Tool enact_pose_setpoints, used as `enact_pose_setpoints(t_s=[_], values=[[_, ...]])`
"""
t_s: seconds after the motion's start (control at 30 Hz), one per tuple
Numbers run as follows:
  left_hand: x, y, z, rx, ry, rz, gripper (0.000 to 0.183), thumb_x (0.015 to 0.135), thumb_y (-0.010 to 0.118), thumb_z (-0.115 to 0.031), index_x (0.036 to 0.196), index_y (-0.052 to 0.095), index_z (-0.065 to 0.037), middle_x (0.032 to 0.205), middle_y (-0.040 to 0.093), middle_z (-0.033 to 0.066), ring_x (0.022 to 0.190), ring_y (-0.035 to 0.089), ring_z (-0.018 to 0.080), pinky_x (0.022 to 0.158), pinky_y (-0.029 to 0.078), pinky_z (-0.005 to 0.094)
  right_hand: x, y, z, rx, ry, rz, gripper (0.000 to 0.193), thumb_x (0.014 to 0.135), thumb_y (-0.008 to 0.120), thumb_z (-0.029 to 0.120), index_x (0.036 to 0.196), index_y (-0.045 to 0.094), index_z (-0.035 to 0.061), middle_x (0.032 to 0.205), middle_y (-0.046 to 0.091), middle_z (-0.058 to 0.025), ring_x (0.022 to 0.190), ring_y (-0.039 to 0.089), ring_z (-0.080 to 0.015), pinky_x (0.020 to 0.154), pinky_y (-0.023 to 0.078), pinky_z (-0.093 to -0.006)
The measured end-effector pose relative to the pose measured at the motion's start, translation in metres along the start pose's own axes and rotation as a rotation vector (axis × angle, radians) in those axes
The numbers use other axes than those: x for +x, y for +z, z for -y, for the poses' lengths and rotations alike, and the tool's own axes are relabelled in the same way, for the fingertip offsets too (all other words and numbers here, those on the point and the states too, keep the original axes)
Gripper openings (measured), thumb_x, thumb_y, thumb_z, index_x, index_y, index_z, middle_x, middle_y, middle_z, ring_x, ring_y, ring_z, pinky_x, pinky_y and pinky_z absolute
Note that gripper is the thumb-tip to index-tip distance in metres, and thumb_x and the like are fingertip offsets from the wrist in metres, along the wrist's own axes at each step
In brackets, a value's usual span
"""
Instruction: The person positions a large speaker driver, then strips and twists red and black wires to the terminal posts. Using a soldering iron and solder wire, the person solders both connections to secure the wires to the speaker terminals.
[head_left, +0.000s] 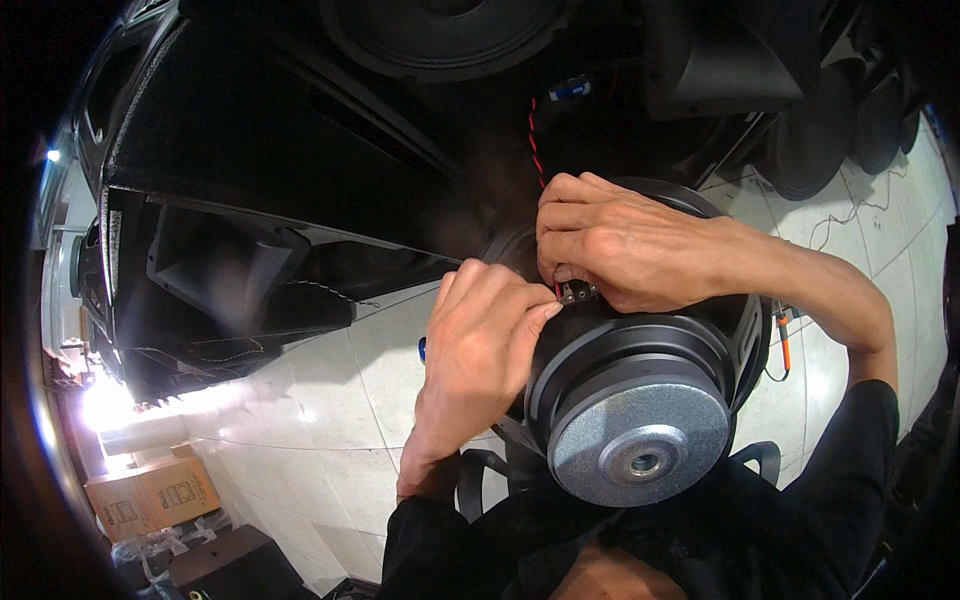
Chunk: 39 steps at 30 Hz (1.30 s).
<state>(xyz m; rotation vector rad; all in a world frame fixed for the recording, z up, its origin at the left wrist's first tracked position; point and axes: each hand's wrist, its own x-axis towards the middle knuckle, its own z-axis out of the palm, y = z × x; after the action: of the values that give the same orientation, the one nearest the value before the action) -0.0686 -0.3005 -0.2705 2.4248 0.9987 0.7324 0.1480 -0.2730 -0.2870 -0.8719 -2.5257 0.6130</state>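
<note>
A loudspeaker driver point(640, 430) sits in front of me, its grey round magnet facing up. Both my hands meet at a small terminal point(582, 294) on the far side of its frame. My left hand point(480, 345) pinches thumb and forefinger at the terminal's left end; what lies between the tips is hidden. Over the terminal, my right hand point(630, 240) is closed with its fingers bent down. A twisted red and black wire point(534, 140) runs from the dark cabinet into my right hand's fingers. A bit of red shows between the two hands.
Black speaker cabinets point(260, 130) fill the far side and left. A blue connector point(571, 90) is at the wire's far end. An orange-handled tool point(784, 345) lies on the right of the tiled floor point(330, 400). A cardboard box point(150, 495) stands at lower left.
</note>
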Motion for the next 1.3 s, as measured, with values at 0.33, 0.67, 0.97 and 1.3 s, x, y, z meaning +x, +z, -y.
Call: enact_pose_setpoints(t_s=[0.33,0.67,0.97,1.3], values=[[0.009,0.005,0.034,-0.366,-0.3,0.205,0.014,0.08,0.078,-0.014,0.083,0.074,-0.001,0.077,0.066,0.0046,0.08,0.054,0.0149,0.076,0.042,0.0325,0.0,0.004,0.0,0.078,0.033,-0.015,0.015,0.079,0.065,0.003,0.092,0.07,-0.0022,0.094,0.065,-0.0134,0.106,0.053,-0.0288,0.094,0.041,-0.0389],[0.006,0.011,0.037,-0.432,-0.345,0.209,0.014,0.084,0.075,-0.015,0.087,0.075,-0.002,0.079,0.067,0.0046,0.083,0.055,0.0175,0.08,0.044,0.0324,-0.001,0.002,0.003,0.125,0.118,0.003,0.01,0.082,0.069,0.004,0.092,0.071,0.0,0.096,0.065,-0.0108,0.111,0.052,-0.0299,0.099,0.042,-0.0407],[-0.009,0.015,0.02,-0.227,-0.22,-0.262,0.012,0.076,0.079,-0.005,0.087,0.074,-0.001,0.084,0.065,0.0073,0.083,0.057,0.0189,0.076,0.045,0.0317,-0.002,0.007,0.0,0.138,0.05,-0.063,0.012,0.087,0.062,0.005,0.09,0.072,-0.002,0.092,0.066,-0.014,0.104,0.053,-0.0287,0.094,0.042,-0.0403],[-0.016,0.016,0.029,-0.01,0.091,-0.133,0.024,0.069,0.084,-0.007,0.092,0.081,-0.011,0.084,0.066,0.0006,0.088,0.049,0.0196,0.075,0.042,0.033,-0.002,0.007,0.0,0.134,0.044,-0.071,0.013,0.087,0.063,0.006,0.09,0.072,-0.0029,0.093,0.066,-0.0151,0.104,0.054,-0.0292,0.095,0.042,-0.0403]])
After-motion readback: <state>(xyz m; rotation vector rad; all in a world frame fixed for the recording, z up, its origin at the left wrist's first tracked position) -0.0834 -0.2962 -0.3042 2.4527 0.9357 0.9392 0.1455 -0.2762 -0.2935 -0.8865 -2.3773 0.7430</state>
